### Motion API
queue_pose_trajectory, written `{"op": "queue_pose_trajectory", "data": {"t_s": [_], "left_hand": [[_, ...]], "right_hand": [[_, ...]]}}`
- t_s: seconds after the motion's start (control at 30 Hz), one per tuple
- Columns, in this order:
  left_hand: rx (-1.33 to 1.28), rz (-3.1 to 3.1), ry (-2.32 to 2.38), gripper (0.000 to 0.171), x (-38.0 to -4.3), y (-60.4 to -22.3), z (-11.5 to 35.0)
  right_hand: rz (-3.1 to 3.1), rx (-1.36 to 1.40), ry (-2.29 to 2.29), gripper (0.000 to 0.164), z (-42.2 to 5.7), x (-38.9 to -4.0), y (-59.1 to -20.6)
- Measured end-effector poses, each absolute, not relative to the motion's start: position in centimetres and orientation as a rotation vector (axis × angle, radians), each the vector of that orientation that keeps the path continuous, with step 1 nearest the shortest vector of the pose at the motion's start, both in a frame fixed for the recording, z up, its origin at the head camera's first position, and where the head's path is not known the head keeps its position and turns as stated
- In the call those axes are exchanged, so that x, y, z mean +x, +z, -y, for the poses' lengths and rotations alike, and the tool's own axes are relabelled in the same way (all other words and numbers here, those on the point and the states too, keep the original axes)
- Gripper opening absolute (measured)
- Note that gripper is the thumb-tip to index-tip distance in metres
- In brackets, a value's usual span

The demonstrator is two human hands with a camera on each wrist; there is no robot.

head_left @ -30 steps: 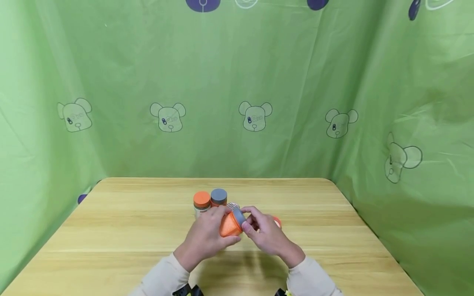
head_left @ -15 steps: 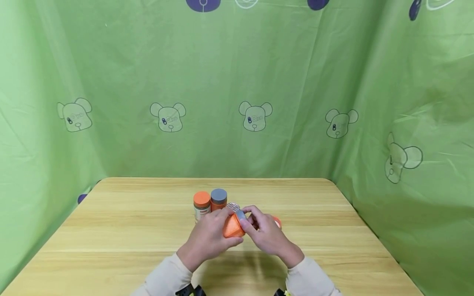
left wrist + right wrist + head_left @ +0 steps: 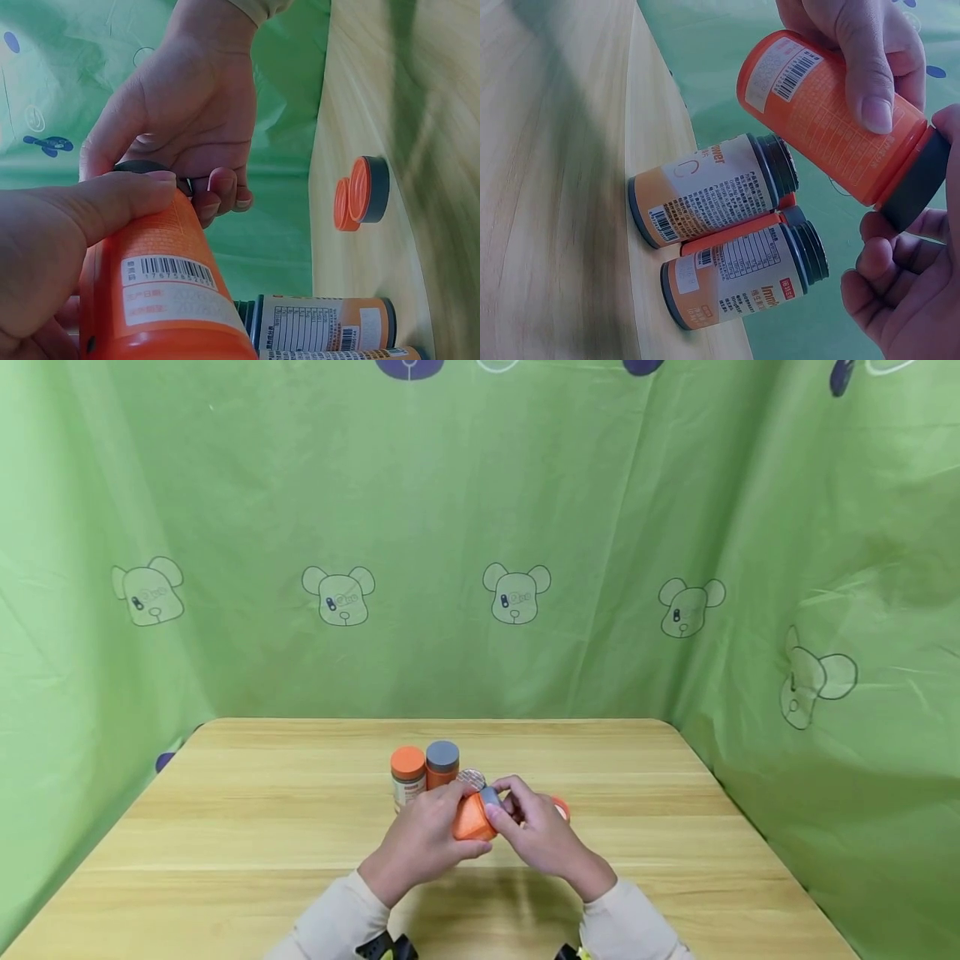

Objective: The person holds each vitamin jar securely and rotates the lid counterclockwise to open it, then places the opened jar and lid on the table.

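Observation:
My left hand (image 3: 423, 842) grips an orange bottle (image 3: 471, 820) with a barcode label, holding it tilted above the table. On the bottle's end sits a dark grey cap (image 3: 917, 180), pinched between thumb and fingers of my right hand (image 3: 545, 835). In the right wrist view the left thumb lies along the bottle's side, near the cap. Just beyond the hands stand a bottle with an orange top (image 3: 408, 764), an orange bottle with a grey cap (image 3: 442, 756) and one with a silvery round top (image 3: 472, 779), partly hidden by the left hand.
Two loose caps, one orange (image 3: 343, 204) and one dark with an orange inside (image 3: 369, 190), lie on the wooden table (image 3: 262, 827). In the head view the right hand partly covers them. Green printed curtains (image 3: 427, 652) surround the table's back and sides.
Over the last second the held bottle has shifted slightly right and turned, its cap now more edge-on. The left hand moved with it; the right thumb reaches further over the cap.

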State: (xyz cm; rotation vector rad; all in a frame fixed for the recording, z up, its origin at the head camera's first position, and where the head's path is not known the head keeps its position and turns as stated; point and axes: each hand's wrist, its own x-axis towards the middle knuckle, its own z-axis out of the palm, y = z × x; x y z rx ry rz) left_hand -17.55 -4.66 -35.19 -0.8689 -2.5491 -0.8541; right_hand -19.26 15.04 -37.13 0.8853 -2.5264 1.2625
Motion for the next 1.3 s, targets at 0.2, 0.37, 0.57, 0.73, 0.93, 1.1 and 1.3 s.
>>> {"op": "queue_pose_trajectory", "data": {"t_s": [0.2,0.37,0.57,0.73,0.93,1.1,1.3], "left_hand": [[-0.864,2.563,-0.876,0.054,-17.64,-35.22,4.61],[-0.857,2.564,-0.88,0.054,-17.68,-35.23,4.66],[-0.828,2.526,-0.883,0.056,-17.8,-35.46,4.65],[-0.78,2.507,-0.865,0.056,-17.93,-35.79,4.65],[-0.813,2.532,-0.841,0.051,-17.97,-35.85,4.69],[-0.844,2.533,-0.845,0.05,-18.0,-35.79,4.69],[-0.883,2.519,-0.909,0.049,-18.27,-35.97,4.69]], "right_hand": [[2.523,0.896,1.276,0.017,-15.17,-19.39,-37.32],[2.527,0.908,1.309,0.017,-15.19,-19.38,-37.29],[2.502,0.9,1.298,0.017,-15.12,-19.34,-37.24],[2.457,0.869,1.255,0.019,-15.02,-19.35,-37.34],[2.441,0.863,1.257,0.019,-15.05,-19.41,-37.5],[2.441,0.864,1.267,0.02,-15.1,-19.44,-37.67],[2.43,0.896,1.27,0.022,-15.41,-19.45,-37.74]]}}
